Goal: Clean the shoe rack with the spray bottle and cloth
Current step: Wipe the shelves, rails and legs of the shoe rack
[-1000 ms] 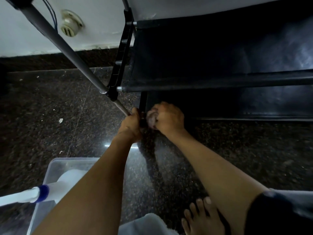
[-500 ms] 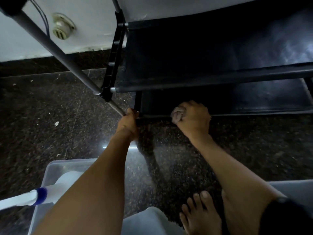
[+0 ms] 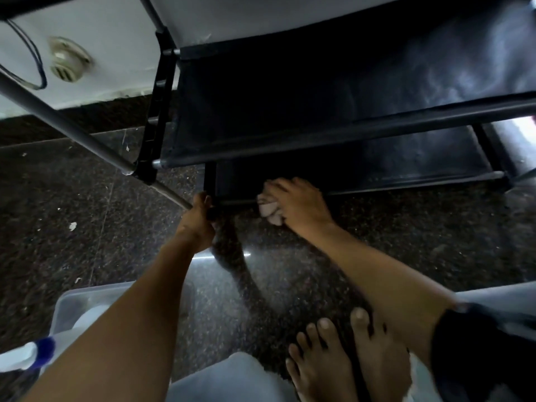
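A black fabric shoe rack (image 3: pixel 304 111) with grey metal poles stands against the wall, seen from above. My left hand (image 3: pixel 197 219) grips the front left leg of the rack near the floor. My right hand (image 3: pixel 298 203) holds a crumpled pale cloth (image 3: pixel 268 210) and presses it on the front bar of the bottom shelf, a little right of the left corner. The white spray bottle (image 3: pixel 29 353) with a blue collar lies at the bottom left, its body partly hidden behind my left forearm.
A clear plastic bin (image 3: pixel 84 300) sits on the dark speckled floor at the lower left. My bare foot (image 3: pixel 339 361) rests at the bottom centre. A white wall with a round fitting (image 3: pixel 68 59) and a dangling wire is at the upper left.
My right hand slid the cloth rightward along the bottom shelf's front bar, away from my left hand, then stayed near there. My left hand kept its grip on the leg.
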A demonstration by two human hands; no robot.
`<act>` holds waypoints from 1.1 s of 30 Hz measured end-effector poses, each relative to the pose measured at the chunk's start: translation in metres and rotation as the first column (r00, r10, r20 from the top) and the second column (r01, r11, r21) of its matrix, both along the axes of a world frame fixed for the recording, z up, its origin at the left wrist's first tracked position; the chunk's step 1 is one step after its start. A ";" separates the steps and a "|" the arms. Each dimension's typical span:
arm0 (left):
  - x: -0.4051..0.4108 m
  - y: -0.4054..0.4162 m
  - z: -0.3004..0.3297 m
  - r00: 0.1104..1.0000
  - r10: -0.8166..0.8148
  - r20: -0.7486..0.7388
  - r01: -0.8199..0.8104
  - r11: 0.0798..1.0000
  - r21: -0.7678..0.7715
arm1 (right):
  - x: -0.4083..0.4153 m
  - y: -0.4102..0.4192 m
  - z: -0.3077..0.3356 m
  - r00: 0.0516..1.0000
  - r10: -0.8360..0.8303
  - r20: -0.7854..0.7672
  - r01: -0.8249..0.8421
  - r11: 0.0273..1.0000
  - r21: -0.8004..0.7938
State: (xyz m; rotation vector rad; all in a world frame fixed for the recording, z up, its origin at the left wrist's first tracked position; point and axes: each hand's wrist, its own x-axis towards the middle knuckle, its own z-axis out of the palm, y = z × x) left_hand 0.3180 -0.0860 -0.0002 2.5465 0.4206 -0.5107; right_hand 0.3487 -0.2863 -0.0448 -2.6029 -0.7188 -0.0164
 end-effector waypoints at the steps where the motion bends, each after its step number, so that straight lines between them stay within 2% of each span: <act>1: 0.000 0.001 0.000 1.000 0.003 0.001 -0.003 1.000 -0.004 | 0.000 -0.028 0.004 1.000 -0.022 0.013 0.022 1.000 -0.011; 5: 0.003 0.001 -0.001 0.999 0.030 -0.039 -0.031 0.999 -0.008 | 0.005 -0.119 0.008 0.983 -0.181 -0.037 0.180 0.983 -0.030; 9: 0.014 -0.008 -0.007 0.995 0.034 -0.098 -0.028 0.998 0.057 | 0.009 -0.135 0.006 0.942 -0.325 -0.084 0.331 0.941 0.075; 12: 0.016 -0.027 -0.016 0.995 -0.029 -0.098 0.042 0.989 0.140 | 0.011 -0.131 0.004 0.946 -0.318 -0.068 0.323 0.943 0.079; 16: 0.009 -0.052 -0.025 0.977 -0.117 -0.176 0.161 0.952 0.261 | 0.009 -0.129 0.002 0.957 -0.289 -0.016 0.290 0.957 0.033; 21: 0.014 -0.062 -0.022 0.972 -0.065 -0.224 0.118 0.965 0.233 | 0.006 -0.121 0.002 0.958 -0.281 0.051 0.281 0.960 -0.001; 23: 0.015 -0.065 -0.023 0.971 -0.053 -0.235 0.108 0.968 0.226 | 0.005 -0.106 0.004 0.974 -0.216 0.063 0.217 0.976 -0.009; 27: 0.016 -0.064 -0.030 0.968 -0.047 -0.247 0.107 0.966 0.233 | 0.008 -0.035 0.003 0.994 -0.098 -0.057 0.094 0.993 -0.075; 30: 0.018 -0.059 -0.038 0.969 -0.051 -0.241 0.106 0.969 0.222 | 0.009 0.026 0.004 0.991 -0.102 -0.083 0.102 0.995 -0.009; 33: 0.019 -0.056 -0.045 0.973 -0.071 -0.221 0.125 0.963 0.238 | 0.011 0.047 0.002 0.993 -0.098 -0.069 0.100 0.995 0.015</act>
